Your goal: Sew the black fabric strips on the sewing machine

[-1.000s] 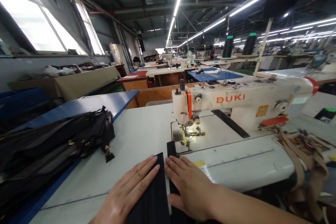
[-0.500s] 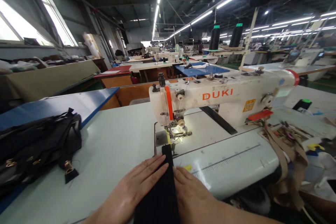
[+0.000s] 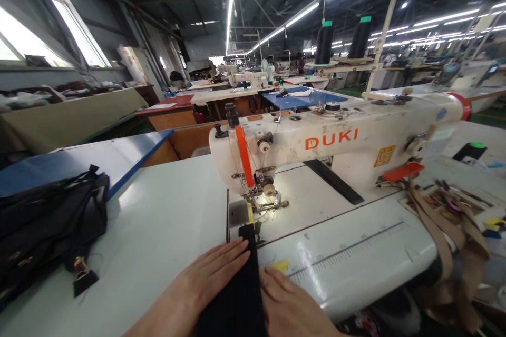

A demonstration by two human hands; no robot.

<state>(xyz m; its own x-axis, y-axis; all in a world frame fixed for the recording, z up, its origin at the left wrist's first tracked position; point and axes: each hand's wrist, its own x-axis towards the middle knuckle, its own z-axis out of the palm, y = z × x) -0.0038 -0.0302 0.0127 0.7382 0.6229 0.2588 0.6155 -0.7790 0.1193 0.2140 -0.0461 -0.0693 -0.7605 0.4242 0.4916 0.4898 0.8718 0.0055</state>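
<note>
A long black fabric strip runs up from the bottom edge, its far end just short of the presser foot of a white sewing machine. My left hand lies over the strip's left side, fingers stretched out flat on top of it. At the right edge, my right hand has its fingers bent together against the fabric; its thumb is hidden. The strip's near part drops out of view. A lamp lights the needle area.
Black bags with metal clips are piled at the left, by a blue tabletop. Tan straps hang beside a tray of small tools at the right. Black thread cones stand behind the machine. A ruler scale marks the front ledge.
The view has shifted slightly, so the machine appears larger and a little further left. Both hands keep their places on the black strip, whose end stays near the presser foot.
</note>
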